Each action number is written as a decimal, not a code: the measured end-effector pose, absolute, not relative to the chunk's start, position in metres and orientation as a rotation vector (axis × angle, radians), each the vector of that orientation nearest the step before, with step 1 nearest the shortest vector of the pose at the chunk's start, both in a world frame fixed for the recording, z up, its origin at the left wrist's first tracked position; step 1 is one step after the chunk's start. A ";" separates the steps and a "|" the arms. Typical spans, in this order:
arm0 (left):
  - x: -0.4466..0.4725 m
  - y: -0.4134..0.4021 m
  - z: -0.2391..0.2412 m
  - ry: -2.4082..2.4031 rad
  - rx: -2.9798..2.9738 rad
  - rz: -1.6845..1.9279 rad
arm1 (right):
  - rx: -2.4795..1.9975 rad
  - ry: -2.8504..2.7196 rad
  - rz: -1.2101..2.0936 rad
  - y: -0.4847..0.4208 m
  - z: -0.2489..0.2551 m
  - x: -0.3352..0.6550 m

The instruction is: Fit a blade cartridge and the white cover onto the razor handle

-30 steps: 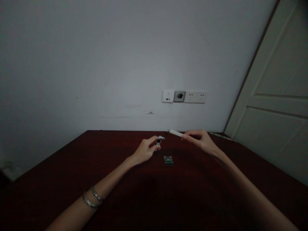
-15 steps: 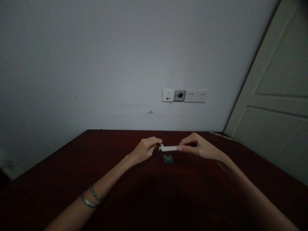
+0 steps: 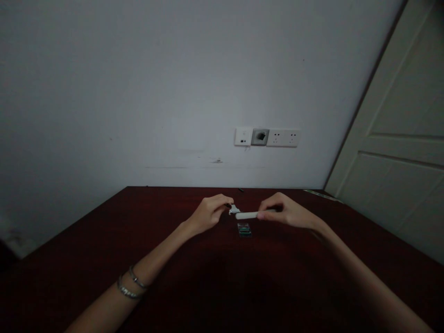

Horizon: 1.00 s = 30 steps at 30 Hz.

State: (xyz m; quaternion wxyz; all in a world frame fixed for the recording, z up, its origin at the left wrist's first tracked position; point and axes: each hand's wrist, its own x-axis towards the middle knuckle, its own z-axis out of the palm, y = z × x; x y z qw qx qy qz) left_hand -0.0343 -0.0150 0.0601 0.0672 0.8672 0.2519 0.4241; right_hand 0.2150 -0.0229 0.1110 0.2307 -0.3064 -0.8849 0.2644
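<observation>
My left hand [image 3: 208, 213] is closed in a pinch on a small white-and-black part [image 3: 233, 209], held just above the dark red table [image 3: 104, 240]. My right hand [image 3: 287, 212] is closed round one end of a white stick-like handle [image 3: 247, 215], which lies level and points left toward that small part. The tip of the handle sits right beside the part; whether they touch I cannot tell. A small green-and-clear packet [image 3: 243, 229] lies on the table just below both hands.
A row of white wall sockets with a grey plate [image 3: 267, 137] sits on the wall behind. A pale door [image 3: 398, 148] stands at the right. A tiny dark bit [image 3: 240, 189] lies near the table's far edge. Bracelets circle my left wrist [image 3: 130, 286].
My right hand came down and left from the far side, bringing the white handle level and up to the small part in my left hand. The left hand barely moved.
</observation>
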 end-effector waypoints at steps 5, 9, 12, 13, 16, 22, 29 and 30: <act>-0.034 -0.012 0.060 0.894 2.471 1.342 | -0.846 -2.277 0.852 -0.017 0.112 0.223; -0.031 -0.012 0.057 0.960 2.398 1.332 | -0.767 -1.858 1.319 -0.037 0.085 0.195; -0.026 -0.015 0.054 0.956 2.344 1.275 | -0.653 -1.534 1.598 -0.061 0.054 0.169; -0.025 -0.016 0.053 0.949 2.329 1.241 | -0.638 -1.499 1.617 -0.068 0.045 0.163; -0.019 -0.021 0.052 0.939 2.264 1.160 | -0.593 -1.397 1.647 -0.083 0.032 0.154; -0.016 -0.025 0.062 0.829 1.928 1.213 | -0.674 -1.208 1.728 -0.101 0.019 0.143; -0.015 -0.027 0.064 0.760 1.838 1.192 | -0.583 -1.169 1.569 -0.096 0.034 0.138; -0.014 -0.028 0.064 0.751 1.831 1.185 | -0.603 -1.170 1.577 -0.097 0.032 0.137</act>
